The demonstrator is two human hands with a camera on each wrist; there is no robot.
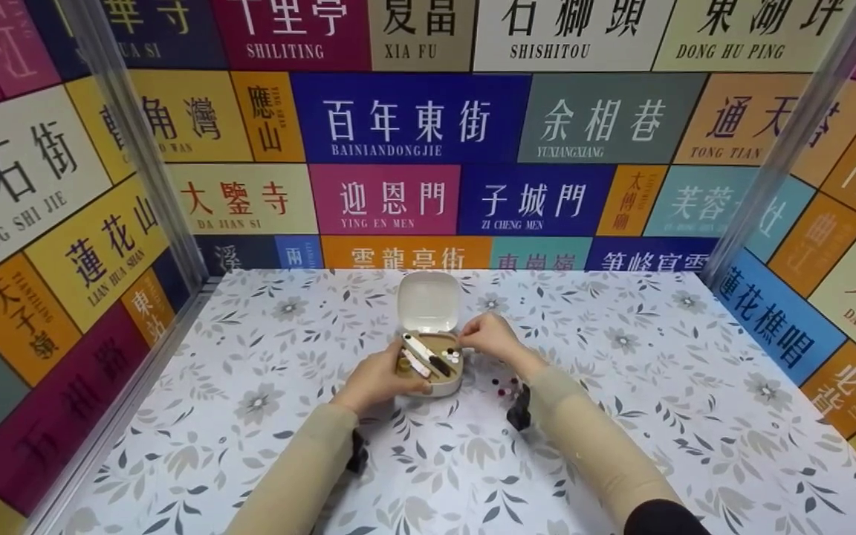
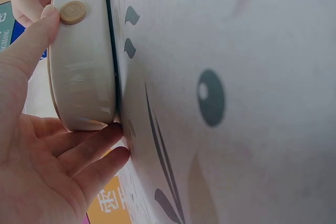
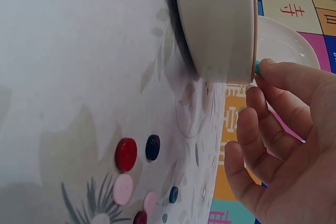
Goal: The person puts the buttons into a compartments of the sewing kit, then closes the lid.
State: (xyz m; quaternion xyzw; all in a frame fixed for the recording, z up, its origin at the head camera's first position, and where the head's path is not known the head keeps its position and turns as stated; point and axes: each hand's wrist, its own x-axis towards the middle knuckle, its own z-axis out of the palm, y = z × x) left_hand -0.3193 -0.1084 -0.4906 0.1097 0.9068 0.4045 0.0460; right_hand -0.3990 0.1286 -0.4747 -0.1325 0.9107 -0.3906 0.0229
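A cream box (image 1: 439,388) with rounded corners stands on the table, its lid (image 1: 428,301) raised at the back. My left hand (image 1: 376,379) grips its left side, the thumb beside a round tan knob (image 2: 72,12) on the front wall and the fingers along the side. Inside lie a white-and-black pen-like tool (image 1: 426,353) and several small white and black buttons (image 1: 452,356). At the box's right rim, my right hand (image 1: 491,338) pinches a small teal button (image 3: 257,67) between thumb and index finger; the fingertips hide most of it.
Several loose buttons lie on the table right of the box, among them a red one (image 3: 126,154), a dark one (image 3: 153,147) and a pink one (image 3: 123,189). A flower-patterned cloth (image 1: 264,461) covers the table. Colourful sign-printed panels (image 1: 413,119) enclose the back and sides.
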